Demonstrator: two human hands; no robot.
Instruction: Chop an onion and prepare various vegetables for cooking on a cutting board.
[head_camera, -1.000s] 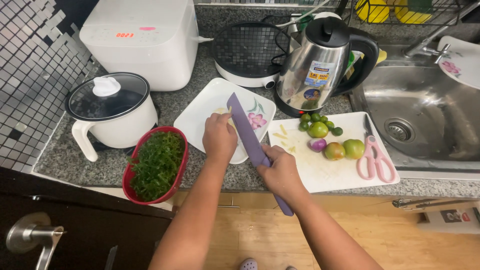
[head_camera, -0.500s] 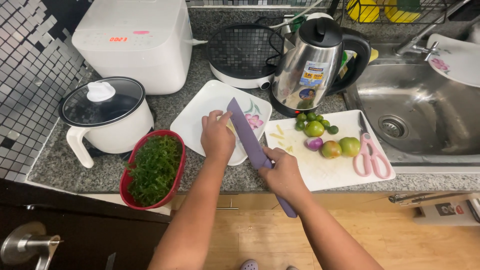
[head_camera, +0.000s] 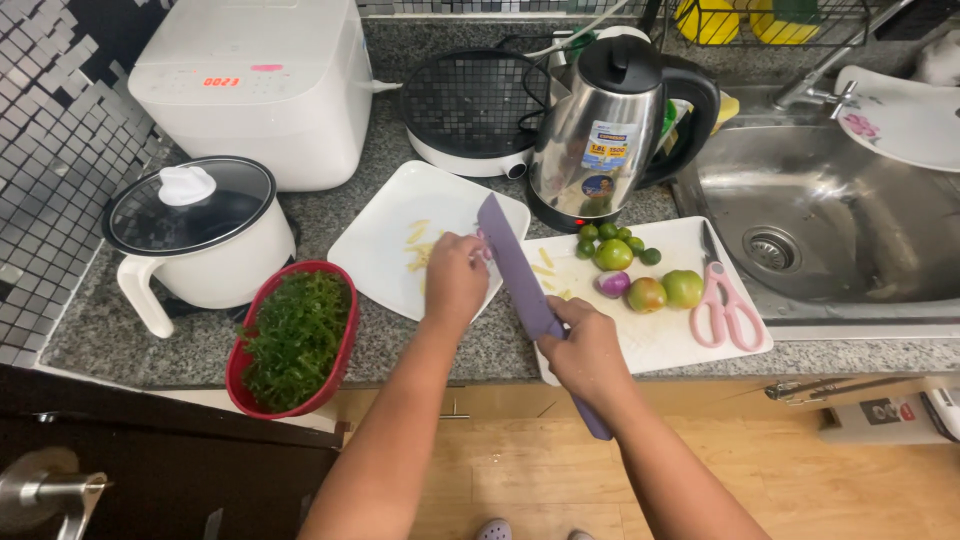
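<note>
Right hand (head_camera: 590, 350) clamped on purple knife (head_camera: 515, 270), blade tilted over white plate (head_camera: 385, 235). Left hand (head_camera: 455, 275) fingers together at blade flat, by pale cut strips (head_camera: 420, 245). Risk: fingertips near edge could get nicked; strips may scatter onto tabletop (head_camera: 490, 345).

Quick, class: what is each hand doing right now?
Left hand: fingers touching the knife blade over the white plate; grip cannot be told.
Right hand: closed on the purple knife.
</note>
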